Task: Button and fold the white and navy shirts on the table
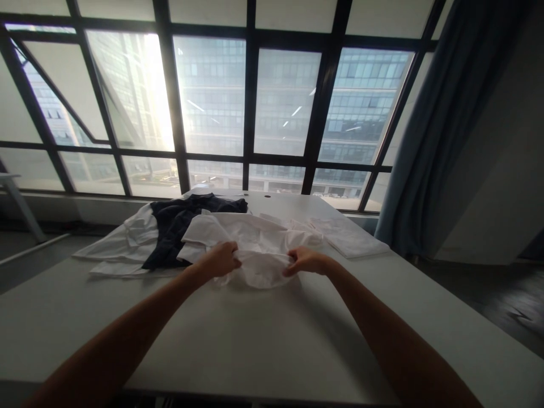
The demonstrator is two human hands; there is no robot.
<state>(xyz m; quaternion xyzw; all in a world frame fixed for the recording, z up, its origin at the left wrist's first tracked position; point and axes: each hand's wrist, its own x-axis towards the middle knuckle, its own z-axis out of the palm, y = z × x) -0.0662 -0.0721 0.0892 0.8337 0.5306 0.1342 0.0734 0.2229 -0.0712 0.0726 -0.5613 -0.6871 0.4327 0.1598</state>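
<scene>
mid-frame, the left hand (221, 259) and right hand (306, 260) each clench the near edge of the crumpled white shirt (259, 241) on the table (255, 340), best pulled evenly apart to flatten.

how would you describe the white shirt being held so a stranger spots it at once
On the white table by the big window, look just past the middle. The crumpled white shirt there is gripped by the left hand and the right hand; the dark garment on its left and the white cloth on its right lie untouched.
</scene>
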